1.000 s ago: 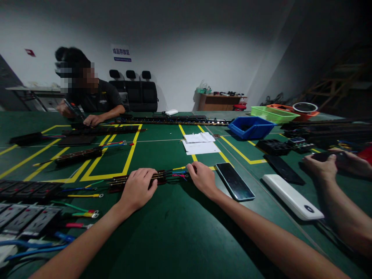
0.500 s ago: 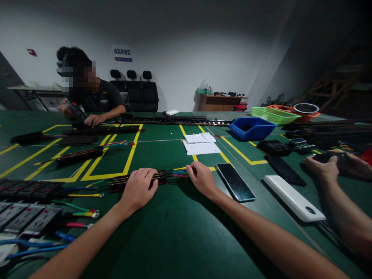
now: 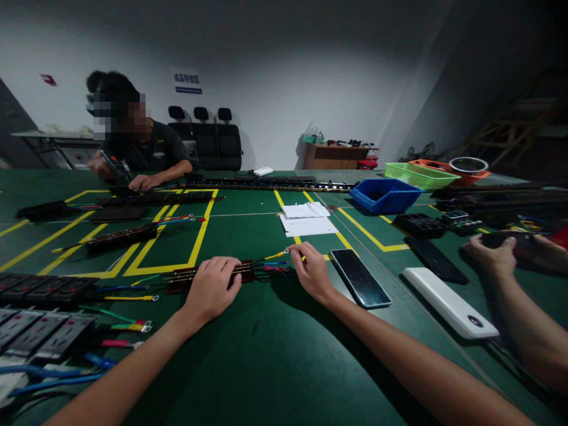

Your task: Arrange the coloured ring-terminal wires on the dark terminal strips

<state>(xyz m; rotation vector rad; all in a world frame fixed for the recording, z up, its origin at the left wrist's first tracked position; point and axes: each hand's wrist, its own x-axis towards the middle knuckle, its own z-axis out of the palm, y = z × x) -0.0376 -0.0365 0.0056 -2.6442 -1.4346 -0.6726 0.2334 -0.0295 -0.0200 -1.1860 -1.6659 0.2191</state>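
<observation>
My left hand [image 3: 212, 289] lies palm down on a dark strip with copper bars [image 3: 181, 276], its fingers curled over the strip's middle and holding it to the green table [image 3: 266, 349]. From the strip's right end stick out short yellow, blue, green and red wires [image 3: 271, 264]. My right hand [image 3: 312, 271] is at those wire ends, fingers pinched on a yellow wire with a ring terminal [image 3: 277, 255]. A black phone [image 3: 360, 277] lies just right of my right hand.
Grey socket modules [image 3: 44, 334] and loose coloured wires [image 3: 128, 325] lie at the left. A white power bank [image 3: 450, 302], white papers [image 3: 306, 218] and a blue bin [image 3: 384, 194] sit to the right. One person works at the far left; another person's hands [image 3: 492, 255] hold a dark part at the right.
My right hand has lifted a little and pulled the yellow wire end upward and clear of the other wires. My left hand stays on the strip.
</observation>
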